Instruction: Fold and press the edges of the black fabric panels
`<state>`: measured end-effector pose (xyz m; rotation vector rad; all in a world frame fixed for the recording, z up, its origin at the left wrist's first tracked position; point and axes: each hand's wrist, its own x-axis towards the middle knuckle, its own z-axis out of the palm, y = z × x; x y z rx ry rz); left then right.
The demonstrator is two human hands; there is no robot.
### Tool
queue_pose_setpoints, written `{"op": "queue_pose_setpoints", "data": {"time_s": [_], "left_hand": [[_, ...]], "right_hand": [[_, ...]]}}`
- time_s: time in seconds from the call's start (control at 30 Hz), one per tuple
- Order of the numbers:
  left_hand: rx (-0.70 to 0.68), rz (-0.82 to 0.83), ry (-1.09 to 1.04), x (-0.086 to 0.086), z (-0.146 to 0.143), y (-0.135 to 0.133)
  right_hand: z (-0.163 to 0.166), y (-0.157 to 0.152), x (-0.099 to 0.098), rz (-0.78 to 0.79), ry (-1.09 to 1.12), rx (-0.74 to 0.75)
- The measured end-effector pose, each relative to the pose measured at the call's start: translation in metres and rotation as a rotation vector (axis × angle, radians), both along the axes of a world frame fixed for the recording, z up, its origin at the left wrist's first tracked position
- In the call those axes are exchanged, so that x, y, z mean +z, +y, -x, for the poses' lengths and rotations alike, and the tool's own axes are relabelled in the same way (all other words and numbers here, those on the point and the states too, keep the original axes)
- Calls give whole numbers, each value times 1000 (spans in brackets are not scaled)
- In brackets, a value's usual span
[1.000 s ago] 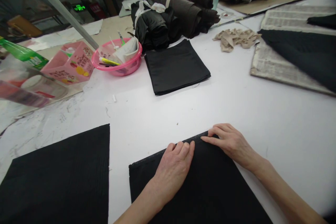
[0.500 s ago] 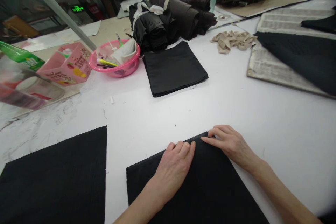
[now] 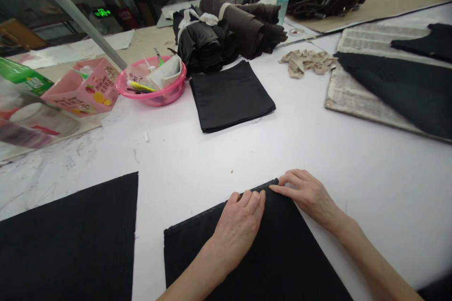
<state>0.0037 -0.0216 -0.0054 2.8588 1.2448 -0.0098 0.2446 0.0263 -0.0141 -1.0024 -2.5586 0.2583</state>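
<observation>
A black ribbed fabric piece [image 3: 268,258] lies flat on the white table [image 3: 353,150] right in front of me. My left hand [image 3: 238,225] rests palm down on its far edge, fingers together and stretched flat. My right hand [image 3: 305,193] lies beside it at the fabric's far right corner, fingers extended and pressing the edge. Neither hand holds anything. A second black fabric piece [image 3: 67,240] lies flat to the left, apart from both hands.
A stack of folded black cloth [image 3: 229,96] sits mid-table, with dark fabric rolls [image 3: 226,28] behind it. A pink bowl [image 3: 151,87] of small items, a pink carton [image 3: 84,89] and a green bottle [image 3: 21,77] stand at the left. Beige strips [image 3: 305,61] and dark fabric on patterned board [image 3: 395,84] lie right.
Both hands stay pressed on the fabric's far edge. The view has shifted slightly, so the table's objects sit a little further left and lower in the picture.
</observation>
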Motion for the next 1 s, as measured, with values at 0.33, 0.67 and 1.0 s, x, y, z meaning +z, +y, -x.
{"op": "queue_pose_setpoints", "data": {"time_s": [0.33,0.67,1.0], "left_hand": [[-7,-18,-30,1,-7,5],[-12,-45,-77,4,-17,8],[-11,-52,-91,4,-15,8]], "right_hand": [[-5,-2,0,38,35,-18],[-10,-3,-5,92,128,-73],[-14,-3,6,175,246,-164]]}}
